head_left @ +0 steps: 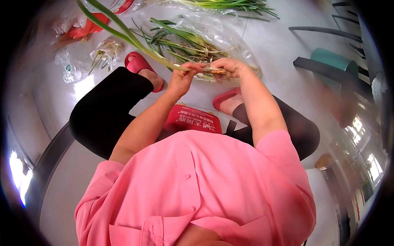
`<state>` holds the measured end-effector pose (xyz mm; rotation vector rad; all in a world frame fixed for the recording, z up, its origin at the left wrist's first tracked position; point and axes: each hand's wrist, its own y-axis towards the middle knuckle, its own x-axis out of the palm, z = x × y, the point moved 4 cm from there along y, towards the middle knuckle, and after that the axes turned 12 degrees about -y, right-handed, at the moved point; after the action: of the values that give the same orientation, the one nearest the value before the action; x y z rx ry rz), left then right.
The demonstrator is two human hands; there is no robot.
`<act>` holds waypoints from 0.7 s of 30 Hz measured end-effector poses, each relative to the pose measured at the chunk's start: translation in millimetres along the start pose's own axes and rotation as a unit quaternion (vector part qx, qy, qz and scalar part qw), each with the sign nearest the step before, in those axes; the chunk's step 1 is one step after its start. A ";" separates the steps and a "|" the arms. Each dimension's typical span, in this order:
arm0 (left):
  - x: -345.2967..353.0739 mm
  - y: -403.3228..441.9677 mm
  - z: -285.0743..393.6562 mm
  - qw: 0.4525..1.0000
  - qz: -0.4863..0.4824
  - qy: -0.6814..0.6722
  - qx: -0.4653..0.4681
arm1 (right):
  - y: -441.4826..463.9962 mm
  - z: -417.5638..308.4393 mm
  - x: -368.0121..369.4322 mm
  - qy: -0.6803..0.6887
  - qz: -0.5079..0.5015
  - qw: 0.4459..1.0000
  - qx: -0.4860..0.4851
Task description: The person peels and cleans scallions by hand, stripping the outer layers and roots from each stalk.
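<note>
My left hand (182, 78) is closed around the pale lower stalk of a long green onion (154, 56), whose green leaves stretch up past the upper left of the view. My right hand (230, 67) pinches at the root end, where dry, brownish outer skin hangs between the two hands. Just beyond them, a heap of untrimmed green onions (186, 41) with dry, tangled roots lies on a clear plastic bag (242, 43) on the floor. The fingertips of my right hand partly hide the root end.
More green onions (230, 5) lie on plastic at the top. Small plastic bags (107, 50) and a red bag (88, 26) are on the left. A red printed item (195, 118) sits between my legs, and pink slippers (139, 62) are on my feet. A teal bin (334, 61) stands right.
</note>
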<state>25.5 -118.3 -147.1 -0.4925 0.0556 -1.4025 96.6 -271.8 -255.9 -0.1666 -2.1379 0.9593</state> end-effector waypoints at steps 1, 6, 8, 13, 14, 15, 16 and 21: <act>-0.1 -0.2 -1.6 1.000 0.000 0.000 0.000 | 2.1 -0.6 -0.8 -0.016 0.026 1.000 0.001; 0.4 -3.3 -4.8 1.000 -0.006 0.018 0.005 | -1.4 -9.6 5.7 -0.075 0.071 0.994 0.047; 0.0 -4.3 -7.0 1.000 -0.006 0.024 0.009 | -0.3 -9.7 7.9 -0.119 0.074 0.988 0.069; -1.2 -3.5 -6.7 0.999 -0.018 0.026 0.014 | 3.5 -3.3 9.4 -0.005 0.031 0.995 0.100; -2.1 -2.7 -8.7 1.000 -0.012 0.021 0.006 | 5.8 -0.2 8.0 -0.004 0.032 0.994 0.100; -1.4 -2.1 -7.3 1.000 -0.005 0.017 -0.002 | 7.9 0.0 7.5 -0.005 0.039 0.996 0.075; -0.1 -2.3 -5.2 1.000 -0.006 0.016 -0.003 | 9.3 -0.4 6.2 -0.006 0.047 0.998 0.051; 2.8 -2.9 -0.7 1.000 -0.006 0.014 -0.004 | 12.3 -1.3 3.9 -0.039 0.065 0.993 0.086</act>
<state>23.1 -121.4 -146.0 -0.4799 0.0809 -1.4210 92.6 -260.7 -261.4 -0.1876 -2.1242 1.2384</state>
